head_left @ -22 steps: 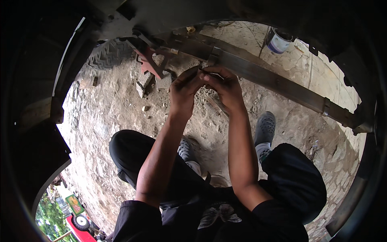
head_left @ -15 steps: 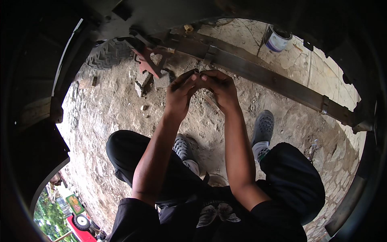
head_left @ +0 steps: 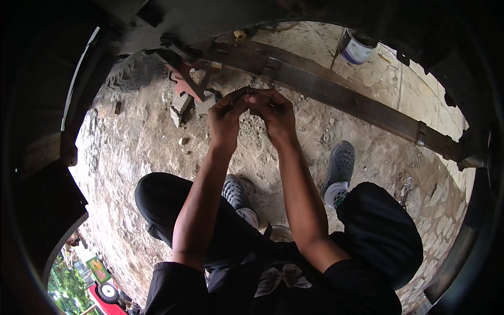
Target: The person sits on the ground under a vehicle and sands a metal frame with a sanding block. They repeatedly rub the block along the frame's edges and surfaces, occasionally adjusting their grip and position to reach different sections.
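Observation:
Fingertips meeting, my left hand [head_left: 226,116] and my right hand [head_left: 275,113] are raised in front of me over the dirt ground. Both are closed in a pinch around something small and dark [head_left: 249,90] at the fingertips; most of it is covered and I cannot make out its kind. Just beyond the hands runs a long rusty steel beam [head_left: 336,94], apart from them. Left of my left hand stands a reddish metal stand [head_left: 185,84] beside broken concrete blocks [head_left: 180,107].
Dark vehicle underside [head_left: 210,23] frames the view overhead. A tyre [head_left: 134,72] lies at the far left, an open paint can [head_left: 357,47] at the far right. Metal tools [head_left: 405,190] lie on the ground right of my knee. A red vehicle [head_left: 107,294] shows outside, lower left.
My hands have shifted slightly left and drawn closer together, the right fingers now overlapping the left. The view has moved a little. The small thing stays pinched between them.

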`<state>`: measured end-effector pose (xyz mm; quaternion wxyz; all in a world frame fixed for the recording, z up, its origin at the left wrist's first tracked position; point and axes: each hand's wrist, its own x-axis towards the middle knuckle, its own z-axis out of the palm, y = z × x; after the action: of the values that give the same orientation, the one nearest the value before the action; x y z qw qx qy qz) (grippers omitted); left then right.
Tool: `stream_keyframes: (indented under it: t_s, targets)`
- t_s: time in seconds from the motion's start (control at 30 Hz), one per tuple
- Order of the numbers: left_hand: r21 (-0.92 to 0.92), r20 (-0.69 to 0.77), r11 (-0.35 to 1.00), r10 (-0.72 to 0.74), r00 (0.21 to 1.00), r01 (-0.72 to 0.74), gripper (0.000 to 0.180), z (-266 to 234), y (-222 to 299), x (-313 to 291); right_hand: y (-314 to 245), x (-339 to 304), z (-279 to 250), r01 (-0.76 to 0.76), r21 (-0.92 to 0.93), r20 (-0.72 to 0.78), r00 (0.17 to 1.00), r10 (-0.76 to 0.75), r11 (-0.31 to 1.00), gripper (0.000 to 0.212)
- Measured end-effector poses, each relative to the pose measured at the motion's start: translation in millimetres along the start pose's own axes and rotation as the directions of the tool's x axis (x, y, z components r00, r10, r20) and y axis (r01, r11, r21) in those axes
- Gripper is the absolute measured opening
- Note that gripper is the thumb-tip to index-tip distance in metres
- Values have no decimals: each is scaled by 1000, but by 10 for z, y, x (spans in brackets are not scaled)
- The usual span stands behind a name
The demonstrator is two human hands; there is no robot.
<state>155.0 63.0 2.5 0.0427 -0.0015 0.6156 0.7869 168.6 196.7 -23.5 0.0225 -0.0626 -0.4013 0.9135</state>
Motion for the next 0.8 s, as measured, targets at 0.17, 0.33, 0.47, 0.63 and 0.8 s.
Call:
stream_keyframes:
  t_s: [0.17,0.33,0.47,0.63,0.8]
  targets:
    - [-42,12,987,-156,988,156,33,52,125,-24,-47,86,-307,55,-45,-125,990,-61,997,25]
    - [68,28,980,-190,981,188,35,76,139,-50,-492,168,-681,114,-901,-105,880,-463,419,19]
    - [150,65,973,-189,980,178,34,53,65,-49,-673,383,-807,169,-969,58,865,-498,181,16]
    - [192,60,963,-202,978,187,30,38,5,-76,-643,617,-671,212,-976,174,897,-405,49,14]
    - [267,83,954,-167,982,139,26,-31,-64,-158,-671,821,-619,89,-990,129,875,-467,-107,11]
